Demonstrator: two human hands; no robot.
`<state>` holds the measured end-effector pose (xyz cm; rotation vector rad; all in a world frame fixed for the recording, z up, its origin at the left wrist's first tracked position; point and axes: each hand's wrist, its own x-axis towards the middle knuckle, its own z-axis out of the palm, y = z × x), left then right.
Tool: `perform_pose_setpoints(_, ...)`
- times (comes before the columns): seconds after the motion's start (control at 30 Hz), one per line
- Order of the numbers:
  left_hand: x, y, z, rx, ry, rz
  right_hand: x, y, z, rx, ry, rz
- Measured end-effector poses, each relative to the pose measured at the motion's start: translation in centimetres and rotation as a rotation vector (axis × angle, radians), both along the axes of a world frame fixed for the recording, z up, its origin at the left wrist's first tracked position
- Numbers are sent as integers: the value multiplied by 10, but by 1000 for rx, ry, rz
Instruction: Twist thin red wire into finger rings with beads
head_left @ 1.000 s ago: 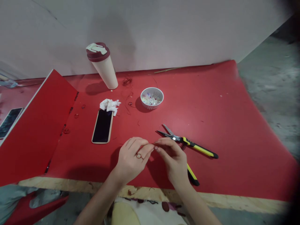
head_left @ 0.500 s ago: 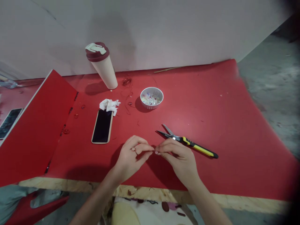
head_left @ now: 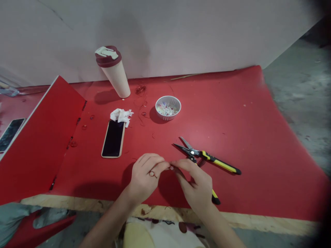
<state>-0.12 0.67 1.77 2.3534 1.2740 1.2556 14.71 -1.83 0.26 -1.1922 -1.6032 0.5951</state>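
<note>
Gripping tiny bead-like pc [head_left: 171, 167] in closed pinch of L hand [head_left: 147, 175] and R hand [head_left: 198, 184], nr red table's [head_left: 258, 137] front edge, prob. to steady it. With open shears [head_left: 214, 159] part-covered by R hand, prob. for easy reach; w/ bowl [head_left: 167, 117] twd back edge, raised board [head_left: 38, 137] part-hiding far-L phone [head_left: 10, 135].
</note>
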Motion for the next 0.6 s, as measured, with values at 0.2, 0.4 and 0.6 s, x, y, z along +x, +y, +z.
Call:
perform_pose_setpoints(0.2,-6,2,2,156,182,-52,3,3,5,215,-336,-21)
perform_pose_setpoints(0.4,-5,5,-2,139,168,-97,8,5,8,181,-386,-1)
perform_pose_setpoints(0.6,-3,9,2,-72,108,-138,15,11,8,228,-410,36)
